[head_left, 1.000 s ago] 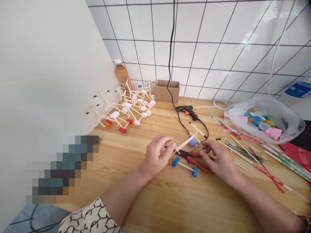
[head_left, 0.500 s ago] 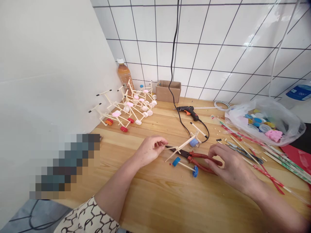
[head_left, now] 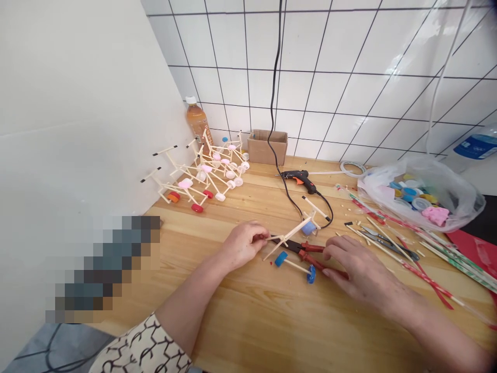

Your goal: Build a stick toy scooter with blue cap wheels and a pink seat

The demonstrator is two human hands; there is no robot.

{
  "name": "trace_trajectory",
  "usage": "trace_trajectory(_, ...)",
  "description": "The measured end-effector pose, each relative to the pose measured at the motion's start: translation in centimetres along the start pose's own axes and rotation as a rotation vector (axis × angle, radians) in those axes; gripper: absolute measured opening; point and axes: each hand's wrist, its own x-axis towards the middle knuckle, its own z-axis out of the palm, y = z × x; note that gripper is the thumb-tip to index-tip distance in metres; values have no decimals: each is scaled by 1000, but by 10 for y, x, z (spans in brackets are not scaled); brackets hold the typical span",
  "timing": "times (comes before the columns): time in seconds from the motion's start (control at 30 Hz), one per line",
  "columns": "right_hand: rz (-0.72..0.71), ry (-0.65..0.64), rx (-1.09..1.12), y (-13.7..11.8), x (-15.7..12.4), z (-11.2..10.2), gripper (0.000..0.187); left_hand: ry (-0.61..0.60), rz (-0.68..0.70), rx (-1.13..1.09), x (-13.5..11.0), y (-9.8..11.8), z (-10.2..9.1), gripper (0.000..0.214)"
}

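On the worktop (head_left: pixel 217 331), the left hand (head_left: pixel 244 243) is curled nearly shut, pinching the end of a stick frame (head_left: pixel 289 241). The right hand (head_left: pixel 361 269), half open, lies against the red handles of the pliers (head_left: pixel 316 260), just beside the frame. Below the frame lies an axle (head_left: pixel 295 266) with 2 blue caps. At upper right, a bag (head_left: pixel 421 194) holds many caps (head_left: pixel 409 197) and 1 pink piece (head_left: pixel 435 215). At upper middle stands 1 box (head_left: pixel 267 147), its inside hidden.

Head-worn view looks forward and down at the hands (head_left: pixel 244 243).
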Motion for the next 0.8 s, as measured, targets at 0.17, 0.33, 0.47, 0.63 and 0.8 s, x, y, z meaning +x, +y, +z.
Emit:
trace_trajectory(0.17,-9,-46,-23,-1,-1,-1,22,15,26,-13,0,0,1,12)
trace_trajectory(0.33,8,-55,-68,-5,-1,0,28,38,53,-37,1,0,3,11)
trace_trajectory(0.47,2,-51,-75,-7,-1,3,31,73,88,-52,1,0,4,11)
trace_trajectory(0.63,8,-63,-105,-7,-1,5,29,93,83,-61,2,0,6,11)
trace_trajectory(0.8,28,-45,-129,-5,-1,6,25,117,98,-93,3,1,7,12)
